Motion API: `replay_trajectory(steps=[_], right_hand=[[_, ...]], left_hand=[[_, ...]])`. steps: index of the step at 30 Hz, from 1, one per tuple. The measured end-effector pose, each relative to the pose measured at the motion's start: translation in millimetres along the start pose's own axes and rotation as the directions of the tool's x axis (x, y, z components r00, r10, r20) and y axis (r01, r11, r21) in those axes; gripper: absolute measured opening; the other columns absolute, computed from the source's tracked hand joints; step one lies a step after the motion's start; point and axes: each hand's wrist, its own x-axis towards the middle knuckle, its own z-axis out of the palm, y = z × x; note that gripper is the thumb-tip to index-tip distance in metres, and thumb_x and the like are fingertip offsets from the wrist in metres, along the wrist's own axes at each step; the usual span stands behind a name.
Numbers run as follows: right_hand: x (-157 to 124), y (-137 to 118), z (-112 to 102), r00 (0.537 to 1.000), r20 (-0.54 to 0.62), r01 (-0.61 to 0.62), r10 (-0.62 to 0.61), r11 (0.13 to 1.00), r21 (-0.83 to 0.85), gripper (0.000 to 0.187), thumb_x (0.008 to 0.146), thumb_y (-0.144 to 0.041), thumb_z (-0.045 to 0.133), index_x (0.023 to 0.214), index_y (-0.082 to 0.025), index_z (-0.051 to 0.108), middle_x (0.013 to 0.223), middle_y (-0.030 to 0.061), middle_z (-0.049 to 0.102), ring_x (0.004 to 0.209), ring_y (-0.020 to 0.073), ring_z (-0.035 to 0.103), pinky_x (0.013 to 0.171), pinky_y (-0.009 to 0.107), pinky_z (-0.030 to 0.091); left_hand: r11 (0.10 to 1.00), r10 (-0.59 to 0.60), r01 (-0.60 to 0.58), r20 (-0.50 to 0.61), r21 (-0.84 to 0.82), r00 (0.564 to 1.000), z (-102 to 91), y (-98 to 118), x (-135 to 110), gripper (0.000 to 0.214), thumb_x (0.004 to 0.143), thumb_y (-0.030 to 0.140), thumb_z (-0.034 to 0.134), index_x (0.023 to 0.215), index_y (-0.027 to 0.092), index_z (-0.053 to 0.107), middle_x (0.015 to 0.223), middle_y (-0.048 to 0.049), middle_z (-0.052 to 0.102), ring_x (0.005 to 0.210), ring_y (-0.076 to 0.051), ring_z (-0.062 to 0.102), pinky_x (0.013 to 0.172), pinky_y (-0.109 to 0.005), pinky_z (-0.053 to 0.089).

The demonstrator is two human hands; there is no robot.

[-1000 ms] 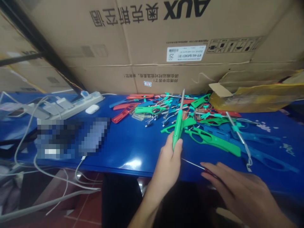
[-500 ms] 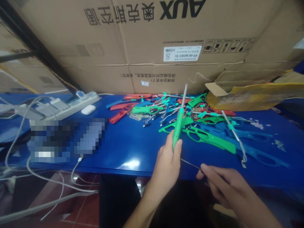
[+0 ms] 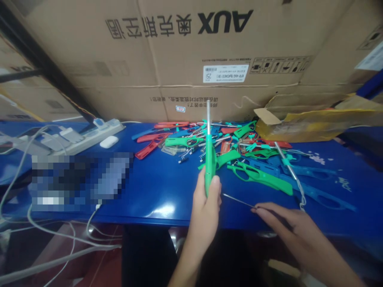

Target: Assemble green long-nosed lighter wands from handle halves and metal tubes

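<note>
My left hand (image 3: 208,199) is closed around the green handle of a long-nosed lighter (image 3: 210,157), whose metal tube points up and away from me. In my right hand (image 3: 284,223), a thin metal rod (image 3: 238,200), like a screwdriver shaft, is pinched between thumb and fingers; its rear end is hidden by the hand. The rod's tip points at my left hand and appears slightly apart from it. Just beyond the hands lie green lighter shells (image 3: 263,178), blue shells (image 3: 324,195) and a loose metal tube with white wires (image 3: 286,161).
A heap of red, green and blue lighter parts (image 3: 182,141) spreads along the back of the blue table (image 3: 143,187). Behind stands a large cardboard carton (image 3: 134,63). An opened, yellow-taped box (image 3: 308,123) sits back right; a power strip (image 3: 89,137), cables and an earbud case (image 3: 109,142) lie left.
My left hand has shifted left and turned the lighter more upright. The rod's tip has come into clearer view beside that hand. My right hand has turned slightly, still pinching the rod.
</note>
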Motion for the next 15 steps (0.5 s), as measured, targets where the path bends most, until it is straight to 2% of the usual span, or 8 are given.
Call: replay_trajectory(steps=[2,4,7,9,11,13,15], right_hand=[[2.5,8.7,1.8,0.992,-0.119,0.039,-0.052,0.993,-0.112,0.039,0.093,-0.057,0.055,0.090,-0.026,0.079,0.087,0.0030,0.080,0.084,0.0235,0.077,0.071,0.027,0.061],[4.0,12.9,9.9,0.965,-0.226,0.071,-0.132,0.963,-0.259,0.040,0.096,-0.056,0.052,0.103,-0.026,0.078,0.097,0.0044,0.080,0.090,0.0241,0.077,0.072,0.029,0.061],[7.6,9.6,28.9,0.932,-0.263,0.102,-0.250,0.876,-0.471,0.041,0.101,-0.049,0.046,0.129,-0.028,0.069,0.100,0.0058,0.073,0.083,0.0196,0.073,0.062,0.027,0.056],[12.0,4.1,40.6,0.920,-0.260,0.113,-0.294,0.833,-0.541,0.042,0.104,-0.043,0.042,0.137,-0.029,0.064,0.097,0.0063,0.067,0.080,0.0183,0.069,0.060,0.026,0.054],[17.5,-2.0,48.4,0.904,-0.277,0.129,-0.326,0.825,-0.551,0.043,0.103,-0.045,0.043,0.135,-0.026,0.066,0.103,0.0097,0.066,0.091,0.0226,0.067,0.072,0.034,0.057],[22.7,-9.4,52.5,0.893,-0.329,0.128,-0.306,0.875,-0.468,0.046,0.102,-0.050,0.045,0.133,-0.023,0.067,0.117,0.0138,0.065,0.108,0.0281,0.065,0.087,0.045,0.057],[27.3,-18.9,53.9,0.901,-0.370,0.128,-0.227,0.953,-0.274,0.048,0.101,-0.051,0.046,0.135,-0.022,0.065,0.130,0.0140,0.064,0.121,0.0292,0.062,0.098,0.048,0.054]], left_hand=[[0.996,0.041,-0.042,-0.013,-0.078,0.999,-1.1,2.4,2.9,0.037,0.097,0.057,0.056,0.113,0.024,0.054,0.078,0.0052,0.045,0.051,-0.005,0.032,0.044,-0.016,0.023],[0.987,0.074,-0.073,-0.003,-0.144,0.997,-3.0,3.9,5.8,0.039,0.100,0.061,0.047,0.103,0.023,0.052,0.079,0.0047,0.045,0.049,-0.005,0.029,0.043,-0.016,0.019],[0.978,0.079,-0.069,0.042,-0.198,0.996,-5.2,3.6,8.0,0.041,0.102,0.061,0.039,0.103,0.022,0.052,0.079,0.0038,0.047,0.049,-0.005,0.030,0.043,-0.017,0.019],[0.980,0.084,-0.075,0.040,-0.184,0.996,-5.3,2.5,7.1,0.037,0.104,0.054,0.039,0.110,0.022,0.054,0.078,0.0035,0.048,0.049,-0.006,0.032,0.043,-0.017,0.020],[0.988,0.085,-0.081,0.021,-0.133,0.996,-4.7,1.7,4.3,0.036,0.105,0.049,0.039,0.123,0.021,0.054,0.078,0.0030,0.050,0.050,-0.006,0.035,0.044,-0.018,0.024],[0.996,0.089,-0.089,0.021,-0.022,0.996,-4.2,1.3,0.2,0.043,0.105,0.048,0.040,0.140,0.024,0.048,0.086,-0.0001,0.058,0.057,-0.009,0.047,0.050,-0.019,0.037],[0.977,0.131,-0.143,0.089,0.156,0.987,-4.2,1.5,-3.6,0.050,0.106,0.045,0.041,0.153,0.028,0.039,0.111,-0.0060,0.066,0.085,-0.016,0.063,0.074,-0.026,0.053]])
